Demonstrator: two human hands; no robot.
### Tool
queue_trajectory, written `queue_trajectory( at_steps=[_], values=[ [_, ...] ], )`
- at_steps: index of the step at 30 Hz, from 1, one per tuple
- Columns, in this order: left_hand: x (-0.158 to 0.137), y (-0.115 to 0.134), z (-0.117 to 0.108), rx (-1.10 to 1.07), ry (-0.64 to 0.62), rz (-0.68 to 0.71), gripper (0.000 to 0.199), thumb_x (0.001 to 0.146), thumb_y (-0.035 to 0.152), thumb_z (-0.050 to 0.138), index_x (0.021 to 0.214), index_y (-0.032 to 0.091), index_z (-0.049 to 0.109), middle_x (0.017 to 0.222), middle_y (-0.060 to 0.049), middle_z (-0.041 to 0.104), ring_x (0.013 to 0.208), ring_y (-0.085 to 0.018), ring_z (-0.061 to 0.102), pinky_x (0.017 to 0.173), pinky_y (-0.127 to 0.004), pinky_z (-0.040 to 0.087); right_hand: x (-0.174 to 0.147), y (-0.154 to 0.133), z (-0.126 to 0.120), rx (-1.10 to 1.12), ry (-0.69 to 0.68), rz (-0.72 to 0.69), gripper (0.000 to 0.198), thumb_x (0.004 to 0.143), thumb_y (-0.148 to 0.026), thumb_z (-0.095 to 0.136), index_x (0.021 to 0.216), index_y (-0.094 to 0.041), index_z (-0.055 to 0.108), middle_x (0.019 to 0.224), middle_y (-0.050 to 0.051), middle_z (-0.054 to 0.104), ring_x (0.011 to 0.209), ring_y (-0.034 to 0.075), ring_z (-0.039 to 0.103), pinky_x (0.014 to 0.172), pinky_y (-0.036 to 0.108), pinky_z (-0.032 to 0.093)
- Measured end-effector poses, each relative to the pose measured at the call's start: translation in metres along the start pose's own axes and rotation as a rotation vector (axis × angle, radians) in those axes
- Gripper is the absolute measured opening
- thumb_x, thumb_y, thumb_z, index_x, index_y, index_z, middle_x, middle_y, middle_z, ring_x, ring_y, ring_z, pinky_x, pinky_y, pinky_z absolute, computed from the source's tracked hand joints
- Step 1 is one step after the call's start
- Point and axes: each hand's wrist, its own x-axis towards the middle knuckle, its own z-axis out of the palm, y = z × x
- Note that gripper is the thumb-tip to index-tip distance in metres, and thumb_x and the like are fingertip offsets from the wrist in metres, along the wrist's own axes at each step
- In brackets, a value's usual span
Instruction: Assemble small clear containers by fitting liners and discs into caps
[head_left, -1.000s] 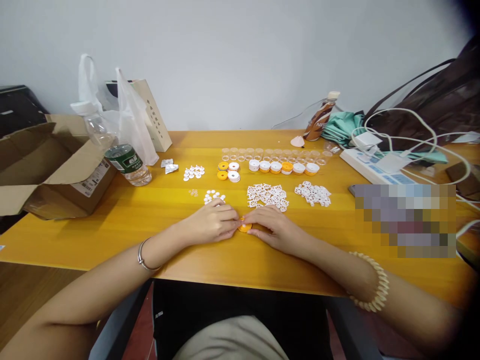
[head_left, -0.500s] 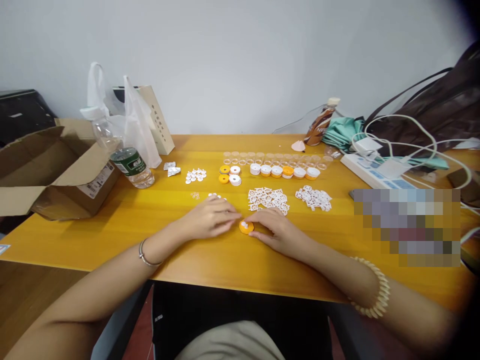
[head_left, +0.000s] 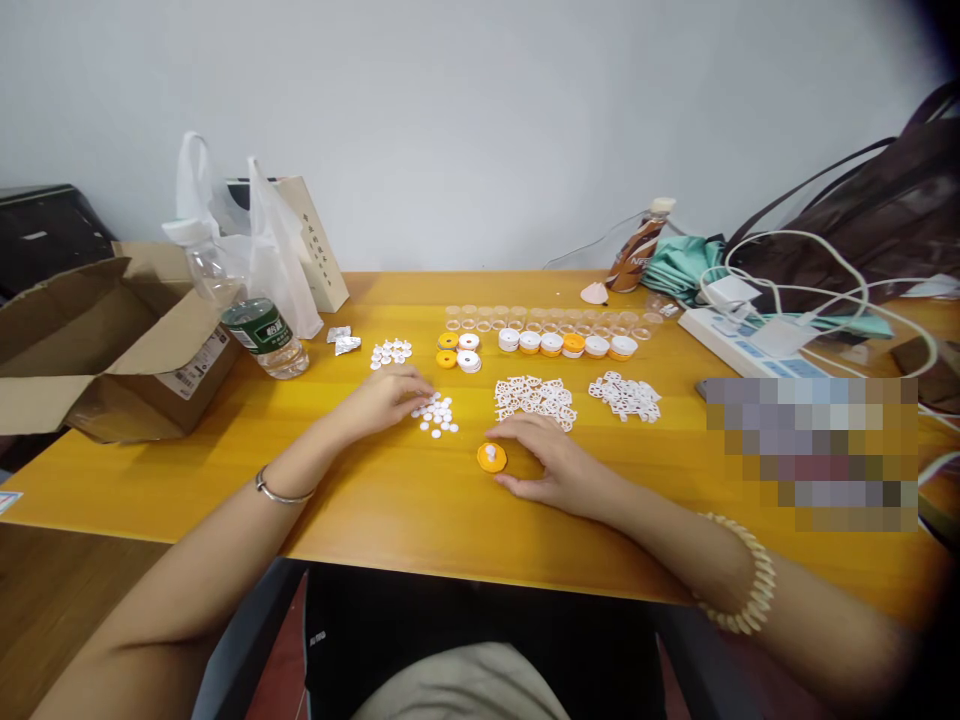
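An orange round piece (head_left: 482,465) lies flat on the table with a small white knob-like part (head_left: 491,453) on top at its middle. Curved around its right side is my right hand (head_left: 551,460), thumb and fingers apart, with a gap between them and the piece. My left hand (head_left: 386,397) is at the left edge of a scatter of small white discs (head_left: 437,413). Its fingers are bent and look apart, with the tips over the nearest discs. Whether they touch one is too small to make out.
Behind are white stemmed parts (head_left: 391,353), orange and white stacked discs (head_left: 469,360) and clear cups (head_left: 555,318). White openwork pieces (head_left: 536,398) lie in two piles. A cardboard box (head_left: 150,350) and water bottle (head_left: 262,325) stand left; a power strip (head_left: 731,340) lies right.
My left hand has moved left, away from the orange piece to the white discs, which now show more fully. My right hand stays beside the orange piece, fingers slightly wider apart.
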Motion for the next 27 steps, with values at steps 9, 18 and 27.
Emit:
queue_trajectory(
  at_steps=[9,18,27],
  values=[
    [0.003,0.002,0.008,0.065,0.019,-0.014,0.017,0.085,0.025,0.053,0.089,0.017,0.067,0.081,-0.006,0.065,0.074,-0.015,0.059,0.069,-0.026,0.044,0.001,0.001,0.001,-0.004,0.001,0.024,0.031,0.075,-0.024,0.063,0.105,-0.021,0.053,0.102,0.007,0.061,0.099,0.021,0.055,0.088,0.038,0.042],
    [0.003,0.006,0.005,0.017,0.032,-0.017,0.018,0.086,0.025,0.052,0.090,0.017,0.067,0.086,-0.006,0.066,0.079,-0.015,0.061,0.073,-0.027,0.045,0.000,0.004,0.003,-0.007,-0.037,0.034,0.030,0.078,-0.022,0.060,0.107,-0.021,0.053,0.106,0.007,0.060,0.102,0.021,0.054,0.091,0.039,0.040],
    [0.000,0.010,0.001,0.011,-0.081,-0.008,0.017,0.085,0.026,0.054,0.089,0.017,0.068,0.086,-0.006,0.067,0.077,-0.014,0.062,0.074,-0.026,0.046,0.000,0.005,0.002,0.000,-0.036,0.036,0.029,0.078,-0.023,0.061,0.106,-0.021,0.053,0.106,0.008,0.061,0.102,0.022,0.054,0.090,0.040,0.041]
  ],
)
